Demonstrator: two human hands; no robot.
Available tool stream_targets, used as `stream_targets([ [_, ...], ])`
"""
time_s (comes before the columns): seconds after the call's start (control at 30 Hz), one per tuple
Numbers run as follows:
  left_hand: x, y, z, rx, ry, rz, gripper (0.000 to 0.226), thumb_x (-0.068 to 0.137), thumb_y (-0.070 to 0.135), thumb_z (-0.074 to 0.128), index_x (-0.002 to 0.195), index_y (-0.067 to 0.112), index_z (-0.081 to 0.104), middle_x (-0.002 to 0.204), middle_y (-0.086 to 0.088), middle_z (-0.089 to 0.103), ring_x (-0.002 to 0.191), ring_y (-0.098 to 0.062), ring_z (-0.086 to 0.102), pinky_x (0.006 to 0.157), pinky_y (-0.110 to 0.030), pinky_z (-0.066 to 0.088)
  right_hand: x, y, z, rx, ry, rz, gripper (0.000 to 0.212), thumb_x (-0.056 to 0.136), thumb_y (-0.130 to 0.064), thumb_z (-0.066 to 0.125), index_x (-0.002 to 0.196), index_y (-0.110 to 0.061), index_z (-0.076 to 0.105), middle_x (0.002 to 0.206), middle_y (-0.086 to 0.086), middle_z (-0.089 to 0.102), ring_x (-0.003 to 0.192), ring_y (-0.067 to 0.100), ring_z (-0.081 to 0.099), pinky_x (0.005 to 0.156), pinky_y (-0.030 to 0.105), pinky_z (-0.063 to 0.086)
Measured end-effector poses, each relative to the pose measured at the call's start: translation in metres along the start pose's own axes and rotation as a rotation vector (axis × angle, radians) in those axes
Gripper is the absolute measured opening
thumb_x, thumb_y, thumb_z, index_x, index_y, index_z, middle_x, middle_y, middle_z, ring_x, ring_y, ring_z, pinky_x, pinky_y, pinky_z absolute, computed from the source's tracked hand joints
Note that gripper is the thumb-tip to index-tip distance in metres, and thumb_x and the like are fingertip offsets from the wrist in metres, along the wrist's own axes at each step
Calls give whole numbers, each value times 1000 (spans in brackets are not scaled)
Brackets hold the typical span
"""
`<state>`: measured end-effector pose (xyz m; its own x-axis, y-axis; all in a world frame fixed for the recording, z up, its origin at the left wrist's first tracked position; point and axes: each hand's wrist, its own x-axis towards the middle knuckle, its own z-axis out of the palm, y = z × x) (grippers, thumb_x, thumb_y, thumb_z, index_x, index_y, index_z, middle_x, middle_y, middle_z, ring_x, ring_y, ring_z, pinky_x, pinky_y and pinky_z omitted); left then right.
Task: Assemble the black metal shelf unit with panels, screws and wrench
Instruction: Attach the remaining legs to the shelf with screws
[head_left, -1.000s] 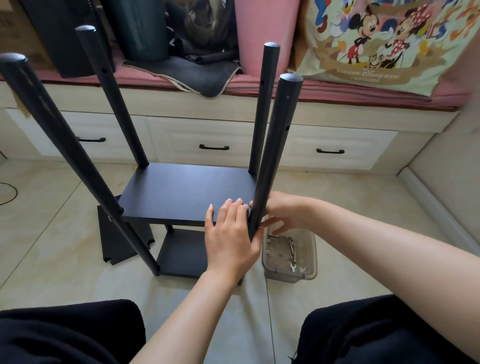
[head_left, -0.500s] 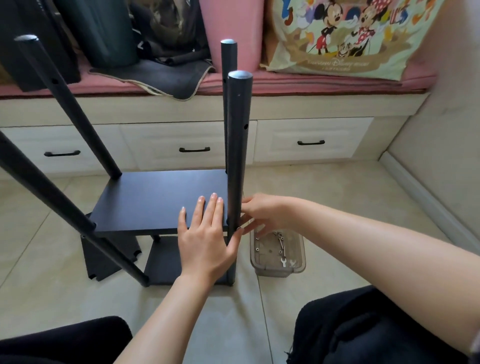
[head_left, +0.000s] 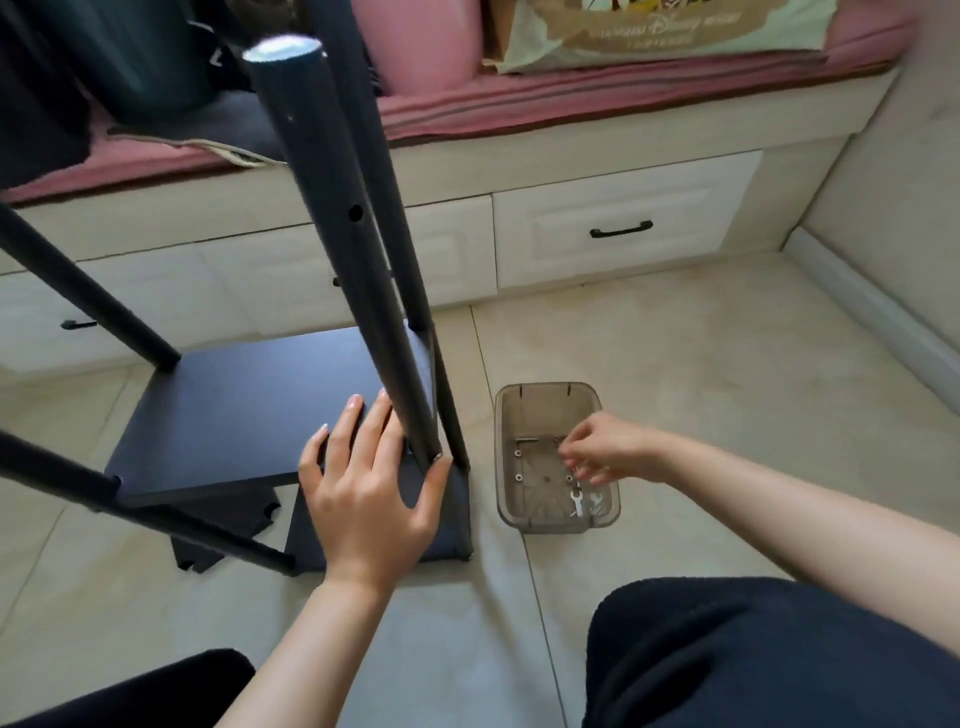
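Observation:
The black shelf unit stands on the tiled floor with a black panel (head_left: 249, 410) fitted between black posts. My left hand (head_left: 366, 483) lies flat on the panel's near right corner, its thumb against the near right post (head_left: 343, 249). To the right stands a clear plastic box (head_left: 540, 405) holding loose screws (head_left: 518, 465) and small wrenches (head_left: 577, 503). My right hand (head_left: 605, 449) hovers in the box over the screws, fingers loosely curled downward; whether it holds anything I cannot tell.
A loose black panel (head_left: 228, 530) lies on the floor under the unit. A cream drawer bench (head_left: 623, 228) with a pink cushion and bags runs along the back. A wall and baseboard (head_left: 872, 306) close the right side. My dark-clad knees fill the bottom.
My right hand left the near right post and moved right and down into the plastic box. My head swung right and closer. My left hand stays on the panel.

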<state>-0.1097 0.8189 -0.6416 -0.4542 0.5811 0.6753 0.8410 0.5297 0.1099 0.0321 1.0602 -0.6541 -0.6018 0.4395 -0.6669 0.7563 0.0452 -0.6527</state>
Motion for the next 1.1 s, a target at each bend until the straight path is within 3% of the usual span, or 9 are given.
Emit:
stream_targets([
  [0.1,-1,-1,3,14,27,15,52,98,51,51,119,9,72,131,-7,68,132,-31,55,107,-51,35,35,30,22,22,40,13,17,98,-6,50,102,0,64,80,7,60,64,14,56,56,23,47],
  [0.2,-1,-1,4,11,30,22,49,97,48,53,119,8,71,134,-6,66,130,-31,56,105,-51,35,73,38,41,28,53,-15,15,96,-4,50,92,-7,64,80,9,63,67,17,60,58,27,51],
  [0.27,-2,0,4,-1,34,29,48,97,47,54,123,10,69,137,-1,61,130,-31,56,104,-51,35,98,41,52,-39,59,-30,14,95,-5,53,100,-4,65,92,13,67,80,23,66,73,35,57],
  [0.37,-2,1,5,-14,37,39,50,96,47,54,131,13,65,141,6,54,128,-29,56,105,-47,34,130,43,63,-280,101,-51,24,94,-13,59,115,-3,64,117,15,67,109,31,63,95,37,50],
  [0.5,-3,-2,6,-21,31,27,52,97,48,52,133,11,63,143,0,57,136,-14,47,109,-38,28,163,50,76,-367,115,-39,25,95,-8,54,119,-1,58,122,19,61,111,35,59,82,30,44],
  [0.6,-4,-2,8,-31,31,31,52,98,49,52,134,12,61,143,-2,57,139,-8,41,110,-36,25,179,56,85,-373,121,-41,27,95,-2,49,122,-1,56,125,22,58,114,37,58,87,35,45],
  [0.9,-3,-1,9,-25,34,22,53,99,50,51,131,10,64,141,-4,59,137,-10,43,110,-35,25,188,59,86,-497,150,-111,23,96,-4,50,118,-3,57,123,20,61,113,36,60,84,33,46],
  [1.1,0,2,8,-11,55,31,53,99,50,50,129,10,66,139,-4,60,129,-24,54,108,-34,28,162,55,78,-350,185,-191,14,92,-7,58,105,-5,59,111,18,63,104,35,60,78,30,43],
])
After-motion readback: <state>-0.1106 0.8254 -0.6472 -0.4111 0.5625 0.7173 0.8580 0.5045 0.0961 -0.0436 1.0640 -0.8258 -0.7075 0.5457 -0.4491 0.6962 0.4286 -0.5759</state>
